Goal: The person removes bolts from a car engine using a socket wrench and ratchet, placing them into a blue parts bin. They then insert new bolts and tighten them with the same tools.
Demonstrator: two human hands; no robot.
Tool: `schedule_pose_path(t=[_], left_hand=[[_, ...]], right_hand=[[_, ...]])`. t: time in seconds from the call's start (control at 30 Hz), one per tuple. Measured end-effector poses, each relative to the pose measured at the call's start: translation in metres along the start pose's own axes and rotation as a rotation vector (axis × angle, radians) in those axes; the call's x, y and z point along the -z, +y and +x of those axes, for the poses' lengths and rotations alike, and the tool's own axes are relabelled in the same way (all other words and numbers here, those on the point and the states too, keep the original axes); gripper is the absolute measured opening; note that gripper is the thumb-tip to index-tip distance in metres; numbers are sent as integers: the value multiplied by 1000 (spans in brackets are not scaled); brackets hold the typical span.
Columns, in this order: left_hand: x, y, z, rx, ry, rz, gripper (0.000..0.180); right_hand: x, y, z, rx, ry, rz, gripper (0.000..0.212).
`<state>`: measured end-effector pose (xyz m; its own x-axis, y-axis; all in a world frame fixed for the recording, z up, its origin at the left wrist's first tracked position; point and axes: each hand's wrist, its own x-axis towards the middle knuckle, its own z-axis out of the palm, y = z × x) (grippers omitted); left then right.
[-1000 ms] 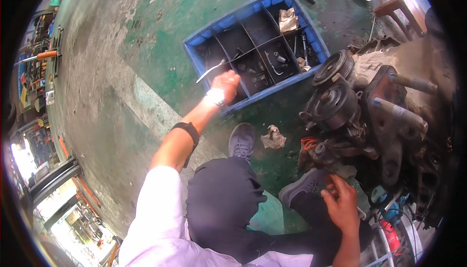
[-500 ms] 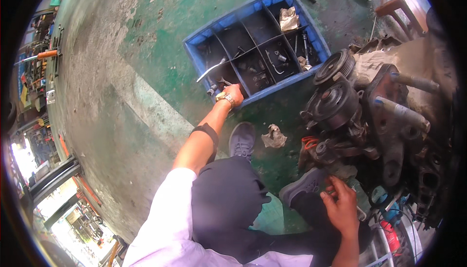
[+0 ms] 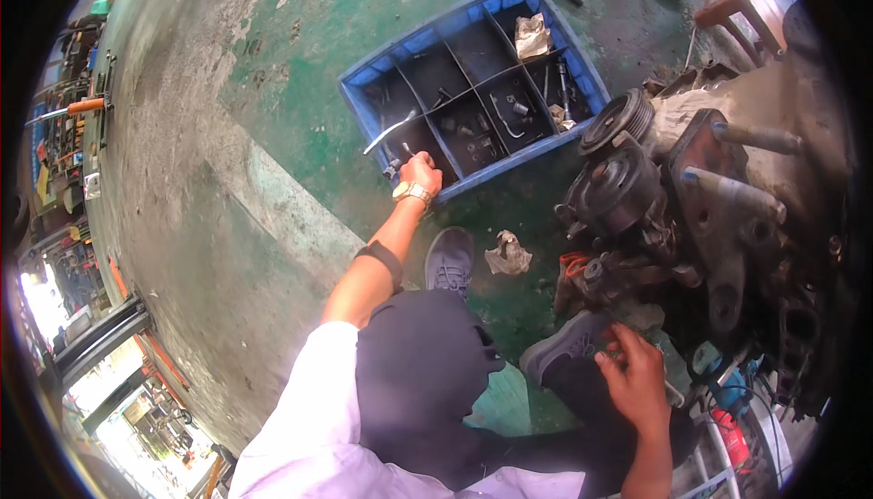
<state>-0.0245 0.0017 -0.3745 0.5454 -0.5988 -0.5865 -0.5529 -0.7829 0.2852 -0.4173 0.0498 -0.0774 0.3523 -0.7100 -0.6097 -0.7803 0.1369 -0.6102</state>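
Note:
My left hand (image 3: 421,174), with a watch at the wrist, reaches into the near left compartment of a blue divided crate (image 3: 496,164) on the floor. Its fingers are closed, and a small metal piece (image 3: 406,148) pokes out past their tips; its kind is unclear. A bent metal rod (image 3: 389,132) lies across the crate's left side beside this hand. Sockets (image 3: 519,108) and other small metal parts lie in the neighbouring compartments. Over my right leg, my right hand (image 3: 634,376) rests with fingers loosely bent and apart, holding nothing I can see.
To the right stands a large dark engine (image 3: 627,194) with pulleys and protruding studs. Crumpled paper (image 3: 508,253) lies on the green floor near my shoe (image 3: 450,261). A brown stool (image 3: 738,8) stands at the far right. Crumpled brown paper (image 3: 532,37) lies in the crate's far compartment.
My left hand has shifted slightly left and up within the near left compartment, and the metal piece now shows past its fingertips. My right hand stays where it was. The view has shifted a little.

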Motion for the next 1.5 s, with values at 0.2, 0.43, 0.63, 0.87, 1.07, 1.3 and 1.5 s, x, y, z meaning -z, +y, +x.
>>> schedule_pose_path(t=[0.2,0.43,0.63,0.87,1.07,1.3,1.5], left_hand=[[53,-7,-42,65,-280,-908,13],[173,-5,-127,-390,-596,-1310,16],[244,44,-215,-749,-715,-1313,18],[238,112,-329,-1103,-840,-861,17],[162,151,-404,-1497,-626,-205,17],[129,168,-419,-1643,-504,-160,19],[125,178,-425,-1496,-566,-324,34]], right_hand=[[-2,-2,-2,86,53,28,42],[-5,-5,-10,146,124,35,41],[-5,-14,-23,194,220,116,37],[-6,-22,-59,401,189,644,36],[-3,-6,-102,545,169,921,44],[-7,20,-120,571,461,917,17],[11,29,-133,670,1061,17,19]])
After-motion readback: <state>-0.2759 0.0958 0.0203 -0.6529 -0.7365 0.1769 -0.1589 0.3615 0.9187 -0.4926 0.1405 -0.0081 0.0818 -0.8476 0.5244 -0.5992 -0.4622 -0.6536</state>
